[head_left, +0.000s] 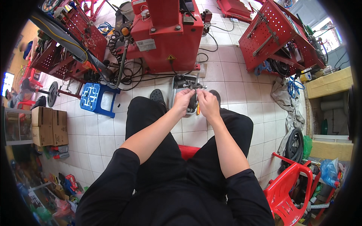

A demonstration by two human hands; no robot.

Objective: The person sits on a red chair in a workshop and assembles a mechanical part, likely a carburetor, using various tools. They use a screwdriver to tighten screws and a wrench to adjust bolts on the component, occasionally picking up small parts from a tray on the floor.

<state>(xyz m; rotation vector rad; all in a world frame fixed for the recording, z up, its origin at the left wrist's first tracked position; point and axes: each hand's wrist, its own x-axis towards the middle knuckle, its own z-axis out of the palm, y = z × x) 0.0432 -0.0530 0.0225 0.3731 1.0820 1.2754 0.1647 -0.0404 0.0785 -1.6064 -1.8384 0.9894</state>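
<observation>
Over a grey metal tray [172,94] on the floor, my left hand [183,101] and my right hand [208,104] come together with fingers pinched. What they pinch is too small to make out. Just beyond the fingertips is a greyish metal part with a rod [197,78] sticking up; whether my fingers touch it I cannot tell. Dark metal parts [181,82] lie in the tray, partly hidden by my hands. A tool with a yellow-orange handle [198,109] shows between my wrists, beside the tray's near right side.
A red machine [173,45] stands right behind the tray, with black hoses [130,75] on the floor to its left. A blue stool [98,98] is at left, a red tool cart [271,41] at far right. Cardboard boxes [49,126] and a red chair [290,192] flank me.
</observation>
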